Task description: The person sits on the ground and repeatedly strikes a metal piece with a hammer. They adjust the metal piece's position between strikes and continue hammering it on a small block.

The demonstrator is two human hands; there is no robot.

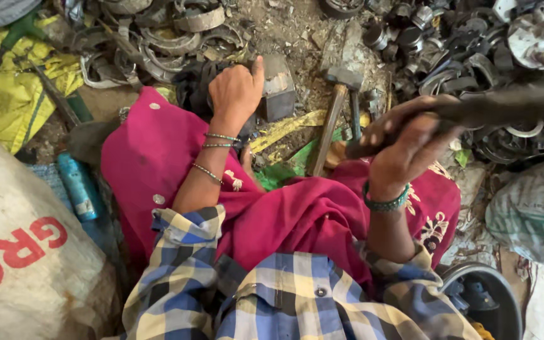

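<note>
A dark metal bar [505, 107], blurred and cut off at the right edge, is gripped by the right hand [404, 141]; the left hand [237, 91] clasps a part-hidden metal block [278, 91]. White sack [26, 264] with red lettering lower left, blue tube [78, 187] beside it.

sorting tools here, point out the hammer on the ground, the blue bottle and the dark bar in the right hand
hammer [344, 78]: head view, on its metal head
blue bottle [78, 187]: head view, mid-body
dark bar [505, 106]: head view, on the shaft beyond the right hand [404, 148]

one head-worn view looks steeply down, close over the lap and scrap-strewn ground [284, 31].
</note>
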